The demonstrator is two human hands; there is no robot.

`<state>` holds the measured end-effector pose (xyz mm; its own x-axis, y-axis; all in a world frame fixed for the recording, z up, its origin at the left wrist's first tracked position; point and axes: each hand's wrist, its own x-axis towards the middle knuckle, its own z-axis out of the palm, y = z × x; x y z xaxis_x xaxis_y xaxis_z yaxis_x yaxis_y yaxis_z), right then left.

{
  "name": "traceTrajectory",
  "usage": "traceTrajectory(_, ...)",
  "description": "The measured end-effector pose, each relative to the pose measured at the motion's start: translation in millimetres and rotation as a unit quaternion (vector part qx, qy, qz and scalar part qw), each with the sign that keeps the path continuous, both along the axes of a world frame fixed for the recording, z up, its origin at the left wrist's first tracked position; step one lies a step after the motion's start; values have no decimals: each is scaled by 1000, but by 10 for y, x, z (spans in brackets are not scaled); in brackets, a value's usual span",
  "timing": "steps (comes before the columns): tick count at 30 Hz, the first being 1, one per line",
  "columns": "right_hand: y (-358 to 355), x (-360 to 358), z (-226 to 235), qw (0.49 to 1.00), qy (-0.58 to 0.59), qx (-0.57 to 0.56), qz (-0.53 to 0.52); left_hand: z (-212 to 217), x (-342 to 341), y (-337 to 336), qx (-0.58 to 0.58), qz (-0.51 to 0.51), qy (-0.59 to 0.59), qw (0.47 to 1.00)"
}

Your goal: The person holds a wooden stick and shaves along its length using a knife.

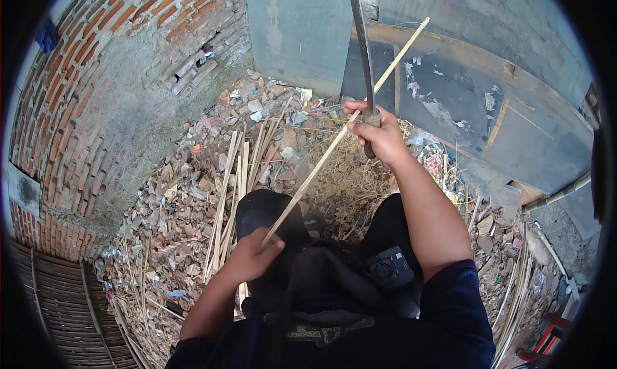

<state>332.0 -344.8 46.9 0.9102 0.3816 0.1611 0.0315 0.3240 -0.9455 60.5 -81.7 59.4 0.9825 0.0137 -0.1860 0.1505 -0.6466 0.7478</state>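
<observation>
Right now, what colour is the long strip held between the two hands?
The strip is pale tan, like split bamboo; the head view shows it.

Crumpled plastic wrappers (pixel 302 96), whitish w/ bits of colour, are lying in the rubble by the wall; more wrappers (pixel 432 152) are showing further right.

a brick wall (pixel 109 80) curves behind rubble (pixel 186 195) and loose bamboo strips (pixel 234 176).

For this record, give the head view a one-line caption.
Left hand holds a bamboo strip while right hand works it with a long knife.
</observation>
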Motion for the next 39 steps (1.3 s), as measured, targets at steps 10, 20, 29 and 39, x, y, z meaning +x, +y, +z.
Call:
traceTrajectory(10,-172,48,82,872,-257,-364,-202,43,275,22,-34,103,36,993)
traceTrajectory(20,155,-375,219,828,-362,-418,89,23,863,-43,-8,169,-80,982)
traceTrajectory(29,257,-395,160,796,-295,-508,148,50,964,-225,-66,150,-141,976)
traceTrajectory(39,194,-333,234,791,-280,-532,118,113,892,-271,94,154,-102,978)
